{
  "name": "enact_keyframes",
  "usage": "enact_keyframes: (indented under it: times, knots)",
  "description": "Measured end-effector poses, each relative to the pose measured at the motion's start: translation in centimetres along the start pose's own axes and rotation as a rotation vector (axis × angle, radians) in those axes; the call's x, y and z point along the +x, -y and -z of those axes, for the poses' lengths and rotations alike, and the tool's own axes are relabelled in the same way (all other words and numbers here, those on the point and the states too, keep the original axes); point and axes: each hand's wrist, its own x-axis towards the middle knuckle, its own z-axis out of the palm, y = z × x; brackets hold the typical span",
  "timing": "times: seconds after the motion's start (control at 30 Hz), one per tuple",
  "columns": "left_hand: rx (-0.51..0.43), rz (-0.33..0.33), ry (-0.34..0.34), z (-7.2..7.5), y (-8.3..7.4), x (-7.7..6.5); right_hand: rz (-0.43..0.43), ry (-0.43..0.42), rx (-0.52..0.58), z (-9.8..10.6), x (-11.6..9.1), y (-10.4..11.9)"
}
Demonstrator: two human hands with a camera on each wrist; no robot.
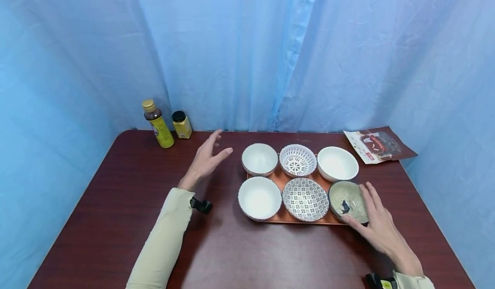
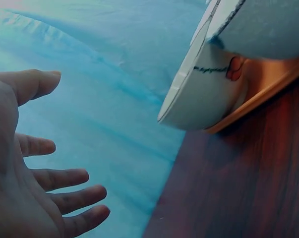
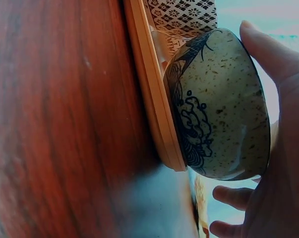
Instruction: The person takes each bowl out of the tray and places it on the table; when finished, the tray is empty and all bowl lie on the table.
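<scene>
A speckled green-grey bowl (image 3: 223,104) with a dark blue drawing sits at the right front corner of an orange tray (image 1: 274,175). My right hand (image 1: 380,226) spreads over its right rim, thumb by the near edge and fingers by the far side; contact is hard to tell. My left hand (image 1: 205,162) hovers with fingers apart, holding nothing, left of the white bowl (image 1: 259,159) at the tray's back left. A white bowl (image 1: 260,198) and a patterned bowl (image 1: 305,199) fill the front row. Behind them stand a slotted-pattern bowl (image 1: 297,160) and a plain white bowl (image 1: 337,163).
At the table's back left stand a yellow-labelled bottle (image 1: 160,128) and a small black-lidded jar (image 1: 181,126). A brown and white packet (image 1: 379,145) lies at the back right. Blue curtains (image 1: 232,57) hang around the dark red table (image 1: 127,194).
</scene>
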Motion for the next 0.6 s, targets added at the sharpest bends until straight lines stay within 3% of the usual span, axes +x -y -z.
enact_keyframes:
  times: [0.37, 0.6]
  knots:
    - [-0.194, 0.055, 0.088, -3.3, 1.4, 1.3, -0.012, -0.025, 0.121, -0.4, -0.7, -1.0]
    - [-0.292, 0.054, 0.117, -4.9, 2.3, 2.0, -0.054, -0.032, 0.142, -1.0, -0.8, -1.1]
